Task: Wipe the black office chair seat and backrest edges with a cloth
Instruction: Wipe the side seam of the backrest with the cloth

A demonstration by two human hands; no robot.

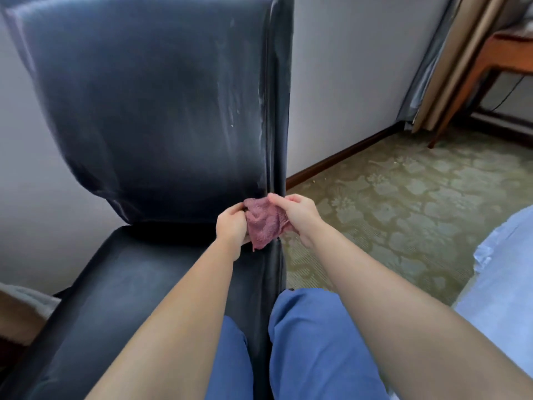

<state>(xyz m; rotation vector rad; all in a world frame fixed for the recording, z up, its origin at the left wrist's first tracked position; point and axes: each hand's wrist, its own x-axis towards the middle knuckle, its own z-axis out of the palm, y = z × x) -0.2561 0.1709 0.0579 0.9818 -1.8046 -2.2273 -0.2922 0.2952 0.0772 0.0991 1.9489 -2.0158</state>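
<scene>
Left hand (230, 223) and right hand (300, 212) both pinch the pink cloth (265, 223) at the chair (150, 116) backrest's lower right edge.

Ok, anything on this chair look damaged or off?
Yes. The backrest has pale whitish streaks and flecks down its right edge, like dust or worn covering; I cannot tell which. Both hands, left and right, hold the pink cloth just below it.

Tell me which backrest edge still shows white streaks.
The backrest's right edge, above the pink cloth, carries whitish streaks; the left edge looks plain dark.
</scene>
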